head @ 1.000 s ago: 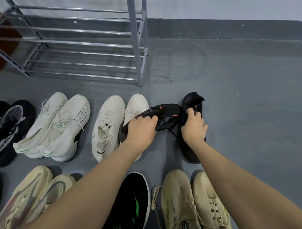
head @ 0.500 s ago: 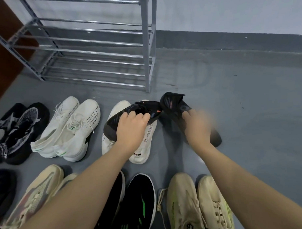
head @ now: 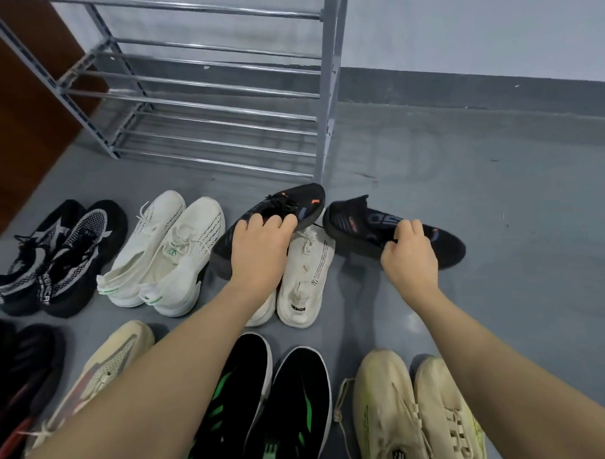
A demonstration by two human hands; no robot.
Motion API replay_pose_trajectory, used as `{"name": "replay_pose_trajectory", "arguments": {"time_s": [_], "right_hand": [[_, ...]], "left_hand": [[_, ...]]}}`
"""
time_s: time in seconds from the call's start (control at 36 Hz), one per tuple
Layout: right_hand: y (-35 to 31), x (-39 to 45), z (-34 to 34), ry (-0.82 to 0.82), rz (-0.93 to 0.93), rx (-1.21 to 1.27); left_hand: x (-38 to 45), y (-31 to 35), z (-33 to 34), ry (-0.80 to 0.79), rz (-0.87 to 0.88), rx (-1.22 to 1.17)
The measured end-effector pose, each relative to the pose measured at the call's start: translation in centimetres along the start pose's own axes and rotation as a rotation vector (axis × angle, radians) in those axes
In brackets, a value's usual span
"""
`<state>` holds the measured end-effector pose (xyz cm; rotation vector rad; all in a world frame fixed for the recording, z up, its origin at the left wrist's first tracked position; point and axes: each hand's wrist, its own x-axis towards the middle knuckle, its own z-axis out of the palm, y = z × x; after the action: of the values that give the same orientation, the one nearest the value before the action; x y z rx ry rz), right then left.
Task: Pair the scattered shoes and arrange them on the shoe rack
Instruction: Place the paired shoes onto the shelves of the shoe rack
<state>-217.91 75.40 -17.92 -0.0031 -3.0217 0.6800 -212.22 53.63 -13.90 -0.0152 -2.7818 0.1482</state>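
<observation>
Pairing appears largely complete: on the floor point(head: 499, 205) stand a black-and-white pair point(head: 55, 258) at far left, a white pair with green heel marks point(head: 168, 254), a cream pair point(head: 306, 274) partly under the left arm, and nearer rows holding a black-and-green pair point(head: 266, 402) and a pale yellow pair point(head: 417, 410). The left hand point(head: 260, 251) has its fingers curled over one black orange-marked shoe point(head: 276, 213), and the right hand point(head: 410, 256) grips its mate point(head: 373, 223) just right of it, both lifted in front of the rack. The shoe rack point(head: 221, 94) at far left shows only bare rails, so in my judgement all racking remains outstanding.
</observation>
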Motion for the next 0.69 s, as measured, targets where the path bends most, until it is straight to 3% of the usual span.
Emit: {"name": "replay_pose_trajectory", "arguments": {"time_s": [0.11,0.31,0.5,0.69], "right_hand": [[-1.0,0.4,-0.1,0.055,-0.026,0.023],[-0.9,0.3,0.0,0.002,-0.164,0.044],[-0.2,0.8,-1.5,-0.017,-0.247,0.172],[1.4,-1.2,-0.2,-0.127,-0.147,0.196]], "left_hand": [[0.6,0.4,-0.5,0.01,-0.066,-0.043],[1.0,0.7,-0.5,-0.045,-0.143,-0.093],[1.8,1.7,0.0,-0.03,-0.081,-0.12],[1.1,4.7,0.7,-0.241,-0.121,-0.18]]}}
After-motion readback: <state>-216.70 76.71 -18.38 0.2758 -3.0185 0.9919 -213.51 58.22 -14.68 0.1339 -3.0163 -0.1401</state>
